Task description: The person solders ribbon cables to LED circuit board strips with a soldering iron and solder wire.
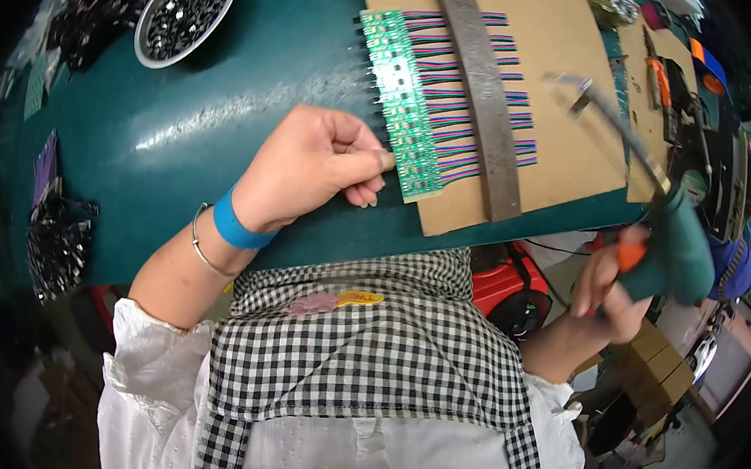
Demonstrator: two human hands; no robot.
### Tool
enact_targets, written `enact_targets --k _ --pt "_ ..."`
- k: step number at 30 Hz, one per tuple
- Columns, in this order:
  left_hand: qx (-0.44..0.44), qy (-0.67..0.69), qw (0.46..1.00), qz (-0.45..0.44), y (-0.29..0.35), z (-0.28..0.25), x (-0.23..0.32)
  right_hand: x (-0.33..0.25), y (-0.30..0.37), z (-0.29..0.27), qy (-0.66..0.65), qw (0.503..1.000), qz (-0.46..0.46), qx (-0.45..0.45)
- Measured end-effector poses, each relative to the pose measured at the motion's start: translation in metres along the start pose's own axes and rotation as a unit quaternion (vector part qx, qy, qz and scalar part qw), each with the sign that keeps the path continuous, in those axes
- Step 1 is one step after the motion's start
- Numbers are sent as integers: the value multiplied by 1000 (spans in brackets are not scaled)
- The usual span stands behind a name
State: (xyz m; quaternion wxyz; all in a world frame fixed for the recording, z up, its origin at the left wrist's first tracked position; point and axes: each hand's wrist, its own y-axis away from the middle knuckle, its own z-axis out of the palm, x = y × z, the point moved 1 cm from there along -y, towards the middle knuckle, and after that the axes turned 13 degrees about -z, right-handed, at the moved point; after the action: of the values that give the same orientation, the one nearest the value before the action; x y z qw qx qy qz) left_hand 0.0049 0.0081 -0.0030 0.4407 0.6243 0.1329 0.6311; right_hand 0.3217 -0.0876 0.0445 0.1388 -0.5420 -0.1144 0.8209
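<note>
Head view: wires (517, 97) already line the circuit board (401, 95) at three o'clock, remaining work unclear; left hand (315, 159) pinched narrow at its seven o'clock, right hand (609, 293) grips green-handled tool (681, 250)

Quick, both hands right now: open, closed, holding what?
Left hand: closed at the edge of the long green circuit board; any grip unclear.
Right hand: closed, holding the dark-green pistol-shaped tool.

Bowl (146, 52), cardboard (576, 149) on green table (257, 58)
</note>
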Motion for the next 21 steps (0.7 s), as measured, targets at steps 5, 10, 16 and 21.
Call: enact_targets --k 5,10,16,21 --pt "-9 0 1000 0 1 -1 -3 9 43 10 -13 997 69 -8" --pt "-9 -6 1000 4 2 0 -3 18 51 15 -15 994 112 3" --pt "-17 -6 1000 9 1 -1 -3 18 55 23 27 990 134 35" --pt "-18 -6 1000 12 0 -1 -3 18 56 20 12 990 139 19"
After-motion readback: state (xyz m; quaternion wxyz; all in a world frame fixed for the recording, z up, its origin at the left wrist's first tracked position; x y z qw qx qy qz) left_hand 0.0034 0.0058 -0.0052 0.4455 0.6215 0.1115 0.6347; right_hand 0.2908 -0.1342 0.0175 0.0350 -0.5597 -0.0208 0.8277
